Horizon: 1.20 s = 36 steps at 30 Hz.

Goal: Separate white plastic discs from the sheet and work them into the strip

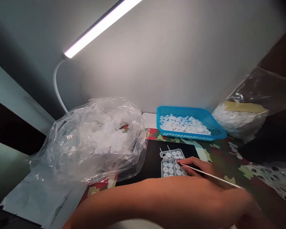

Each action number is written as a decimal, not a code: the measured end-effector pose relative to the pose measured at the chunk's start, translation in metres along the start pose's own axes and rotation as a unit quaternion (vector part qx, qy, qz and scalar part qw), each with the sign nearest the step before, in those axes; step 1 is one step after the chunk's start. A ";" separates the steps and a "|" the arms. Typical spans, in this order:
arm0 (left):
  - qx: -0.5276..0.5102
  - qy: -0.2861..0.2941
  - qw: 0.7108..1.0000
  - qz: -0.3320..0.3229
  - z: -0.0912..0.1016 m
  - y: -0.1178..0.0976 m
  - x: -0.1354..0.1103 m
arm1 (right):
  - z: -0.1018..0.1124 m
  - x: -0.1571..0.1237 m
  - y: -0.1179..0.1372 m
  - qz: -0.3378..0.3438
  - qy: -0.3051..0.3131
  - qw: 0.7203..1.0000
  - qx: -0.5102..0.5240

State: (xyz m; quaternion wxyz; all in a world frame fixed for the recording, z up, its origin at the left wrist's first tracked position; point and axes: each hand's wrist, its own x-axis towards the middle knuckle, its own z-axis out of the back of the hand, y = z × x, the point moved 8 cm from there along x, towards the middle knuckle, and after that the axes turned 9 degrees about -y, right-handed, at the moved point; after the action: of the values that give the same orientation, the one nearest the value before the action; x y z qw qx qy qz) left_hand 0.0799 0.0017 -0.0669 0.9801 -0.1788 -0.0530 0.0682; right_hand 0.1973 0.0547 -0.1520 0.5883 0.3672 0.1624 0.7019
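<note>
My right hand (202,165) is closed on a thin white stick (212,176), held much like a pen. Its fingertips meet the right edge of a translucent grey tray (163,155) that holds rows of round white pieces (165,169). Crossing in front from the lower left, my left forearm hides the near end of the tray. My left hand (235,198) lies at the lower right, close to the stick's far end. Its fingers are blurred and hidden. The tray rests on a black mat (154,159).
A blue basket (192,109) of small white round pieces stands behind the mat. Large clear plastic bags (69,140) bulge at the left. Another bag (243,122) stands at the right, near a perforated white sheet (276,181). A lit lamp (102,28) hangs overhead.
</note>
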 end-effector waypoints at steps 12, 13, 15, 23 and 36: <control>0.171 0.164 0.959 0.156 -0.086 0.032 0.011 | 0.008 -0.007 0.013 0.155 -0.021 0.986 0.055; 0.168 0.185 0.955 0.157 -0.087 0.032 0.010 | 0.009 -0.007 0.015 0.156 -0.024 0.986 0.053; 0.166 0.216 0.951 0.147 -0.085 0.030 0.010 | 0.011 -0.007 0.018 0.162 -0.027 0.985 0.050; 0.159 0.252 0.941 0.159 -0.076 0.027 0.010 | 0.009 -0.007 0.017 0.174 -0.015 0.984 0.038; 0.163 0.263 0.937 0.162 -0.072 0.024 0.012 | 0.005 -0.013 0.030 0.253 -0.126 0.948 -0.145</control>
State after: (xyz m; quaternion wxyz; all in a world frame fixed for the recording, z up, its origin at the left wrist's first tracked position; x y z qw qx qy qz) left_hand 0.0983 0.0008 -0.1415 0.9502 -0.0347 0.2486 0.1846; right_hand 0.1803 0.0333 -0.1327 0.4543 0.3921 -0.1144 0.7917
